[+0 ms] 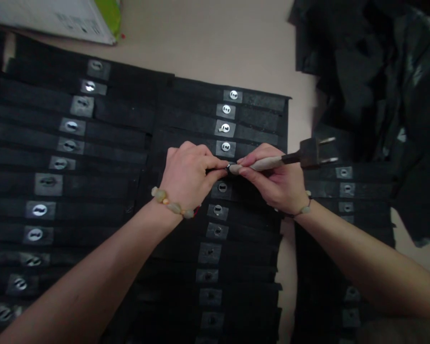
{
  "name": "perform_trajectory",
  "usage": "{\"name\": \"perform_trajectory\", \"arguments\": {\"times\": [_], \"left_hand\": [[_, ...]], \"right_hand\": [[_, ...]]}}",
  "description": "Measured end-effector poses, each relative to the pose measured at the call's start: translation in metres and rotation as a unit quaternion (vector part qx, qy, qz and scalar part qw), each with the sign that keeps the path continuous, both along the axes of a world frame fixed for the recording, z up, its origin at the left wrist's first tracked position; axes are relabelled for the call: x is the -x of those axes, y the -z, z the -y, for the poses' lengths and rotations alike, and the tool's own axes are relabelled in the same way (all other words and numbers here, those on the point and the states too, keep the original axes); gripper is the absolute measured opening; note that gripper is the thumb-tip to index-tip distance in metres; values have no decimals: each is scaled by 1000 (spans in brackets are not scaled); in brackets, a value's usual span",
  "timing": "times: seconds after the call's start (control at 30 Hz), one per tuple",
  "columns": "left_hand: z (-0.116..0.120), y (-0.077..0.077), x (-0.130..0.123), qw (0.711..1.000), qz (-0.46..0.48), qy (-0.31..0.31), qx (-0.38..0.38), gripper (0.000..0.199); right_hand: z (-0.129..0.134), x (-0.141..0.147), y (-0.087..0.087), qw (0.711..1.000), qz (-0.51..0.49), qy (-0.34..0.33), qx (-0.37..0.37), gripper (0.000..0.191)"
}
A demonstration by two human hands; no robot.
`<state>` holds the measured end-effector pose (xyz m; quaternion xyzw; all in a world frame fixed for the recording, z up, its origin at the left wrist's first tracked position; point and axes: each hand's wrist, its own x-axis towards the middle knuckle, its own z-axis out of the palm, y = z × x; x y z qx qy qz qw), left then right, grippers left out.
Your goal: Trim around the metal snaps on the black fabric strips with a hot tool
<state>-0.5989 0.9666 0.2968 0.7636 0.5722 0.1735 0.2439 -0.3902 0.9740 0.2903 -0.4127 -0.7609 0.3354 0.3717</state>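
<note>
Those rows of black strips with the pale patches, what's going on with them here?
A person is working over the black strips, which lie in rows on a beige surface. Their right hand pinches a pale-handled tool with a black two-pin plug at its far end. Their left hand pinches a small dark piece, too small to identify, which meets the tool's tip just above a strip's patch.

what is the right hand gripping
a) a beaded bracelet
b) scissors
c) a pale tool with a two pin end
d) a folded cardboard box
c, the right hand pinches the pale tool, whose black end carries two metal pins
</note>
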Motion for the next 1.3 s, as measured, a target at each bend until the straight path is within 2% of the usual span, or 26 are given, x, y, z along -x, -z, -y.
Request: {"name": "perform_trajectory", "arguments": {"times": [0.17, 0.37, 0.43, 0.53, 0.63, 0.77, 0.9, 1.1, 1.17, 1.3], "left_hand": [[-1, 1, 2, 1000, 5, -3, 12, 16], [-2, 1, 3, 1000, 11, 1, 16, 17], [-2, 1, 4, 1000, 11, 3, 13, 17], [-1, 4, 4, 1000, 16, 8, 0, 17], [-2, 6, 5, 1000, 23, 11, -7, 17], [-2, 7, 5, 1000, 27, 9, 0, 16], [-3, 4, 4, 999, 37, -4, 20, 14], [-5, -2, 6, 995, 72, -26, 63, 33], [-6, -3, 7, 995, 68, -16, 70, 35], [-6, 0, 7, 997, 44, -16, 57, 29]], "right_hand": [[-5, 5, -2, 999, 35, 0, -2, 9], [-10, 16, -17, 985, 164, -38, -30, 6], [-8, 17, -18, 986, 160, -30, -23, 6], [-2, 15, -14, 994, 106, 27, 13, 7], [2, 14, -8, 997, 60, 56, 1, 6], [2, 19, -4, 997, 59, 43, -20, 4], [0, 26, -8, 993, 107, 18, -47, 4], [-13, 29, -25, 986, 164, -13, 11, 7], [-17, 33, -32, 978, 205, -44, 1, 8], [-17, 46, -40, 939, 332, -82, -31, 9]]}}
